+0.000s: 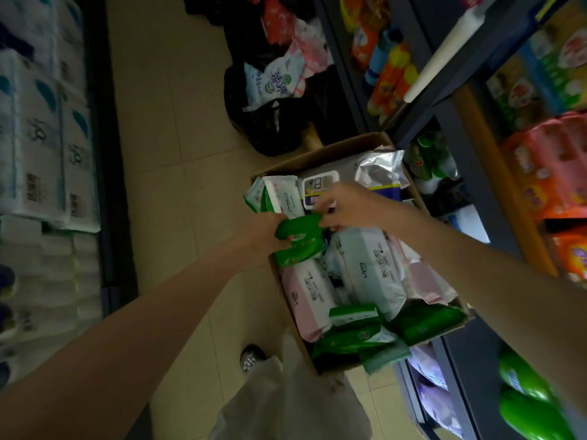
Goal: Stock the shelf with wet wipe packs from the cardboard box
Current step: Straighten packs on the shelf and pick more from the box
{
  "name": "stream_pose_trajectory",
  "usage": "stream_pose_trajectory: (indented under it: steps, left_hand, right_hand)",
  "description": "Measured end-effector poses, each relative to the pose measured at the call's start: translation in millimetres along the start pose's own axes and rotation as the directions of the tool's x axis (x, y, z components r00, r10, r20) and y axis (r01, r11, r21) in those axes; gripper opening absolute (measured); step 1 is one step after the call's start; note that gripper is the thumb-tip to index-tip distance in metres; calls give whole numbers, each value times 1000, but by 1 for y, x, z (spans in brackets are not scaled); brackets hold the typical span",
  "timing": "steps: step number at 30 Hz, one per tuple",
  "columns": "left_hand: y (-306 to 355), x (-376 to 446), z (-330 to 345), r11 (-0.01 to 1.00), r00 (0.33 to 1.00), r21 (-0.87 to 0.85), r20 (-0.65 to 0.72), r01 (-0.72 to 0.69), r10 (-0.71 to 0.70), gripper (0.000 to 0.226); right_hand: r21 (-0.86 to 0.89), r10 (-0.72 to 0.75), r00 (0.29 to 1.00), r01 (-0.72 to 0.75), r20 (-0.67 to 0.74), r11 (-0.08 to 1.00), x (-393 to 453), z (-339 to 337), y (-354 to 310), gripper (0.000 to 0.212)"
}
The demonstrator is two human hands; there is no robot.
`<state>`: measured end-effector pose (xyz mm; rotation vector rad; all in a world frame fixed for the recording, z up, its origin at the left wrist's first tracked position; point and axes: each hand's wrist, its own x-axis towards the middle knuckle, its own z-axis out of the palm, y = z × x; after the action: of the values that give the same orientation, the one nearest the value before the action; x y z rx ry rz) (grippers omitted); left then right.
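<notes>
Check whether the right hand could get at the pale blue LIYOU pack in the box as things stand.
Probably yes. The right hand is over the cardboard box, touching the green pack in the left hand's grip. The pale blue LIYOU pack lies uncovered just below it.

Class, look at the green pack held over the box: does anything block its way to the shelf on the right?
Nothing visible does. The left hand grips the green pack above the box, the right hand pinches its top, and the shelf lies just right.

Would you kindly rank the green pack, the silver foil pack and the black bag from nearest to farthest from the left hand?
1. Green pack, gripped in the left hand.
2. Silver foil pack, at the box's far corner.
3. Black bag, on the floor beyond the box.
</notes>
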<state>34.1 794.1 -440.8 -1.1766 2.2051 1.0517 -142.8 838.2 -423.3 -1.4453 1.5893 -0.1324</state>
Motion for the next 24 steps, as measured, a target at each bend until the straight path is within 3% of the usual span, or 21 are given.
stream_pose_trajectory:
  steps: [3, 6, 8, 11, 15, 18, 20, 22, 24]
  left_hand:
    - [-15, -15, 11, 999, 997, -13, 60, 49, -48, 41]
    - [-26, -33, 22, 994, 991, -71, 110, 79, -71, 47]
    - [-28, -45, 27, 990, 991, -110, 114, 86, -73, 46]
    - [-27, -60, 25, 980, 994, -172, 60, 101, -92, 39]
    - [-31, -82, 9, 963, 991, -238, -20, 124, -132, 42]
    - [-39, -108, -6, 946, 976, -284, -104, 156, -192, 44]
    - [-45, -126, -16, 915, 961, -363, -136, 177, -240, 45]
    - [-47, -143, -31, 840, 936, -508, -162, 192, -313, 48]
    - [-46, -159, -52, 742, 909, -648, -187, 171, -372, 48]
  right_hand:
    - [-256, 169, 941, -93, 292, 962, -26, 24, 16, 27]
    - [-443, 392, 763, -156, 514, 883, -50, 68, 22, 36]
    - [-513, 431, 755, -147, 494, 845, -59, 92, 23, 41]
    - [-663, 408, 848, -93, 338, 743, -66, 115, 16, 37]
    - [-781, 346, 932, -137, 107, 609, -75, 114, -1, 36]
    - [-720, 234, 965, -246, -119, 649, -80, 95, -17, 41]
    - [-569, 182, 942, -316, -281, 759, -80, 76, -35, 39]
    - [-251, 175, 878, -310, -446, 917, -83, 49, -60, 34]
    - [153, 233, 799, -177, -554, 972, -88, 16, -89, 34]
